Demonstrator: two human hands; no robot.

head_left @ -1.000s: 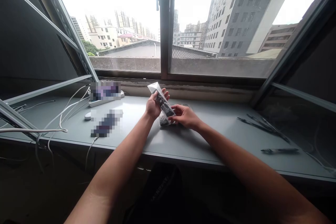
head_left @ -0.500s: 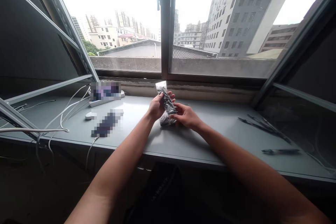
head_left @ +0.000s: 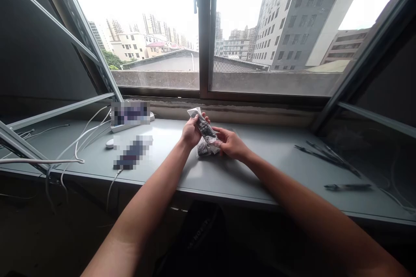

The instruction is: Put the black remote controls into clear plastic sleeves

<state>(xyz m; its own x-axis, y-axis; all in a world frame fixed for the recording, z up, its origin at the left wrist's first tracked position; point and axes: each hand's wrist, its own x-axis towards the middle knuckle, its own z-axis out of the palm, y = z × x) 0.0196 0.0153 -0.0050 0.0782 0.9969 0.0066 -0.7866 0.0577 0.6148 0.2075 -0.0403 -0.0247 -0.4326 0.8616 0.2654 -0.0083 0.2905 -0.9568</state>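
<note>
A clear plastic bag with something dark inside is held tilted between my hands, above the middle of the shelf. My left hand is closed around its upper part, thumb on the front and fingertips showing behind. At the lower right end, my right hand pinches the crinkled plastic. Just beneath the bag, a second dark lump in clear wrapping rests on the shelf, partly covered by the held bag. What exactly the wrapping contains is too small to tell.
The grey shelf runs below a window. On the left lie a power strip, white cables and a blurred-out phone-like item. Several dark pens lie to the right, with another pen nearer the edge. Metal frames slant at both sides.
The bag and my left hand have moved slightly down and left, and the bag tilts more. The plastic at its lower end now looks more spread under my right fingers.
</note>
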